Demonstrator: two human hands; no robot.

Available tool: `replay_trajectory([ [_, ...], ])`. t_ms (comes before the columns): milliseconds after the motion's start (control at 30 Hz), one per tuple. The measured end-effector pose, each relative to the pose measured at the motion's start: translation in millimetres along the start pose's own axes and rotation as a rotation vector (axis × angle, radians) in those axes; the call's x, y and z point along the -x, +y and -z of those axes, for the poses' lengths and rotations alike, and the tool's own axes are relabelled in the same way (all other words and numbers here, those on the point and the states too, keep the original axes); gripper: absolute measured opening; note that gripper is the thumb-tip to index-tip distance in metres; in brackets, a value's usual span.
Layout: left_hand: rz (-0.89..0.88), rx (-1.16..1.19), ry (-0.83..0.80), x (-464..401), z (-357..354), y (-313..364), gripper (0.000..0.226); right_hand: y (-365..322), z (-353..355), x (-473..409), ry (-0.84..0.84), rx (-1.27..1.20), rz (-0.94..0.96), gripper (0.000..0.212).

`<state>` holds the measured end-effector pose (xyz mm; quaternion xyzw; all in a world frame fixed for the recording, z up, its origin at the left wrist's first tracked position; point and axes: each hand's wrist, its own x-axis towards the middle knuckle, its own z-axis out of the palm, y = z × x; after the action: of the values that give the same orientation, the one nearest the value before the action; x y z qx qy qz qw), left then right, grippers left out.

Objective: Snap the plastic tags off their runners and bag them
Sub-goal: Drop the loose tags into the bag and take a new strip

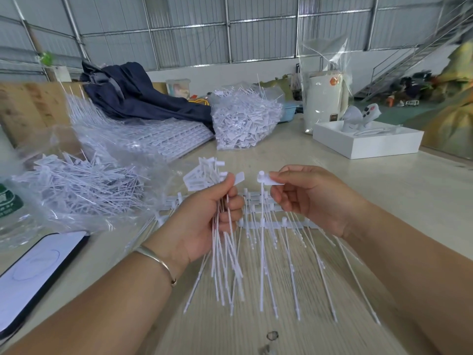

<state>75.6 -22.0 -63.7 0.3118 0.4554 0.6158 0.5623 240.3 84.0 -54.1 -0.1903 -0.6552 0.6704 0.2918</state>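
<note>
Above table (256,336), right hand (311,198) pinches single tag (263,179), stem down; left hand (204,216) grips upright bundle (225,252).

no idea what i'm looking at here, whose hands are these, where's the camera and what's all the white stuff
There is no machine here: a person works with two bare hands, and the single picture comes from a wide-angle camera worn on their head, looking forward and down.

The left hand grips a bundle of loose tags, thin white plastic strips with flat heads. The right hand pinches the head of a single tag.

Under the hands, on the pale table, lies a runner frame with tags still attached. To the left is an open clear bag of tags; farther back a fuller bag and stacked frames. A phone lies at the lower left, and a white box sits at the right.
</note>
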Motion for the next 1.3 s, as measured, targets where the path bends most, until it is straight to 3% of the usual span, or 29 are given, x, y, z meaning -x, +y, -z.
replay_trajectory([
  [300,0.017,-0.056,-0.139,4.7,-13.1,-5.4,0.049,7.4,-16.7,0.8,0.184,0.123,0.264,0.029],
  [467,0.006,-0.075,-0.207,2.3,-8.9,-0.1,0.033,11.6,-17.8,-0.6,0.068,0.255,0.258,0.033],
  [600,-0.036,-0.145,-0.198,5.9,-4.5,3.7,0.026,10.6,-17.7,-0.7,0.016,0.218,0.164,0.038],
  [700,-0.024,-0.069,-0.156,5.2,-5.2,4.4,0.036,8.7,-22.2,0.6,-0.083,0.050,0.067,0.047],
  [800,-0.043,0.171,-0.094,1.8,-4.4,5.2,0.049,12.1,-32.9,2.3,-0.256,-0.107,-0.042,0.063],
  [967,-0.162,0.323,0.074,-0.9,-1.5,5.1,0.057,20.6,-44.2,8.4,-0.448,-0.164,-0.219,0.057],
  [1167,-0.337,0.015,0.260,-1.2,0.4,2.4,0.058,16.8,-37.6,11.3,-0.528,-0.063,-0.244,0.037],
  [1300,-0.393,-0.150,0.279,2.4,-4.3,1.9,0.054,14.2,-32.8,9.7,-0.475,-0.035,-0.221,0.042],
])
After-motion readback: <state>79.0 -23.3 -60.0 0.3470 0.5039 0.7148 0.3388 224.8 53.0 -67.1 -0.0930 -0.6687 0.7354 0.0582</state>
